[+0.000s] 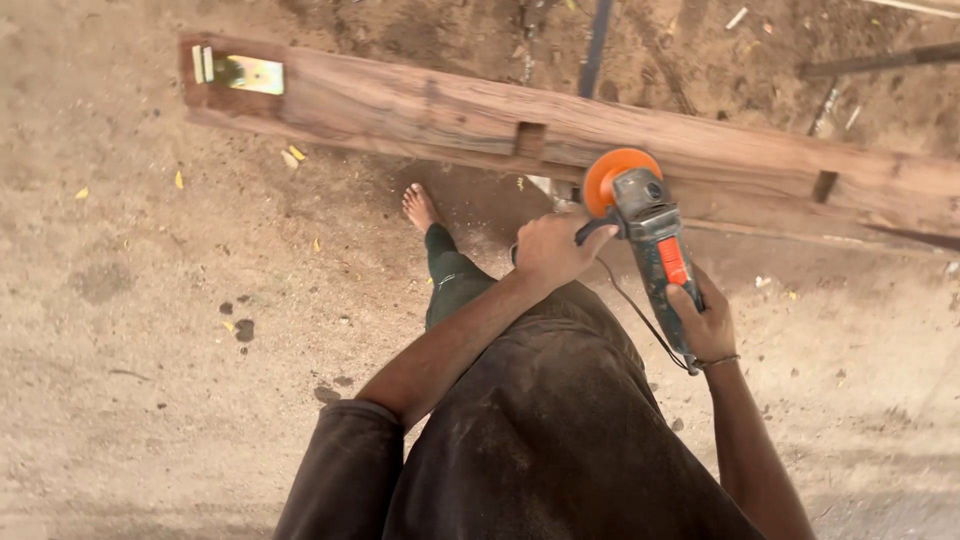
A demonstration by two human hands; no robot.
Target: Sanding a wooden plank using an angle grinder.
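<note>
An angle grinder [652, 230] with a grey and orange body and an orange disc guard [612, 172] hangs over a long wooden beam [420, 105]. My left hand [553, 247] is closed around the grinder's black side handle. My right hand [704, 322] grips the rear of the tool's body, where the black power cord [640, 320] comes out. The disc sits right at the beam's near edge. The beam has two small notches, one [530, 138] near its middle and another [824, 185] to the right, and a shiny metal plate [252, 74] at its left end.
The ground is bare sandy dirt [150, 330] with scattered yellow chips and sawdust. My bare foot [420, 207] stands just in front of the beam. A dark metal bar [596, 45] and another dark rod [880, 60] lie behind the beam.
</note>
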